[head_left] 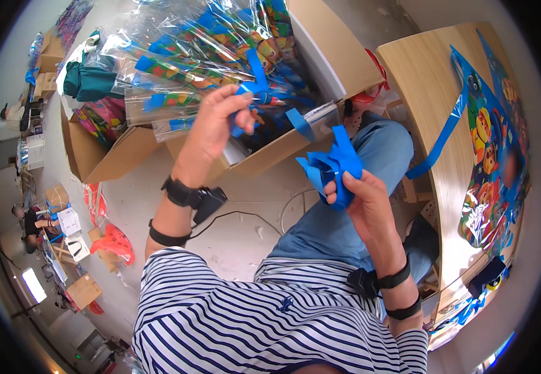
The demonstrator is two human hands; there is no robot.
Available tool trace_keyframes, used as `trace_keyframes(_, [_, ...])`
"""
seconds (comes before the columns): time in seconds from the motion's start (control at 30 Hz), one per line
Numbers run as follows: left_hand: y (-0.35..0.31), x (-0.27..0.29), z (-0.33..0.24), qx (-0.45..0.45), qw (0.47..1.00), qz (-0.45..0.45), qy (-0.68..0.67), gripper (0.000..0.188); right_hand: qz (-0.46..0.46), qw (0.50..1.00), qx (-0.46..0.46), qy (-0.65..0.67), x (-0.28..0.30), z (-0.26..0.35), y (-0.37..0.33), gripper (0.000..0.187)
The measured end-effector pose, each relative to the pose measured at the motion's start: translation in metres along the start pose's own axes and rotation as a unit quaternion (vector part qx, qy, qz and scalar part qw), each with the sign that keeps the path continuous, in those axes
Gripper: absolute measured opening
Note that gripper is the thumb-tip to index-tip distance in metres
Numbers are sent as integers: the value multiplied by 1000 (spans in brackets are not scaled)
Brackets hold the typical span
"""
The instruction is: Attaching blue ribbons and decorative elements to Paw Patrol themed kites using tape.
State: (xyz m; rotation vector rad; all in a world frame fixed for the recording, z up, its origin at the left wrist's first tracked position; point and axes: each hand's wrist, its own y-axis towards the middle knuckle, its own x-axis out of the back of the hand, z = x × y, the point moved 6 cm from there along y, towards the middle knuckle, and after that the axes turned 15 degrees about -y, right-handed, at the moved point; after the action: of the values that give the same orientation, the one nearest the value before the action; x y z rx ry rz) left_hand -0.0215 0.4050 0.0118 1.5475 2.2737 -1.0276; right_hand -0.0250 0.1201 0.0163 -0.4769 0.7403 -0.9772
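Observation:
My left hand point(213, 121) is raised over the near edge of an open cardboard box, its fingers closed on a folded blue strip point(256, 70). The strip's upper end sticks up above the fingers. Above my thigh, my right hand point(370, 202) grips a loose bunch of blue strips point(339, 163), with several ends fanning out. Clear plastic packages with colourful cartoon prints point(220, 47) fill the box point(329, 47). A separate blue piece point(299, 123) hangs over the box's near rim.
To the right stands a wooden table point(415, 75) with shiny cartoon-printed sheets point(485, 137); a long blue strip point(440, 143) trails off its edge. Another open carton point(120, 156) with a teal cloth point(89, 81) is at left. A red plastic bag point(117, 240) lies on the floor. People point(30, 227) are farther left.

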Motion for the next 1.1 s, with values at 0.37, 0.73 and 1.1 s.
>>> trace_keyframes(0.37, [-87, -91, 62, 124, 987, 70, -71, 16, 49, 997, -17, 60, -24, -19, 19, 20])
trace_keyframes(0.73, [-106, -134, 36, 42, 985, 155, -70, 26, 18, 997, 27, 63, -15, -13, 6, 19])
trace_keyframes(1.1, [-113, -136, 75, 110, 981, 149, 54, 14, 35, 986, 117, 111, 4, 6, -16, 28])
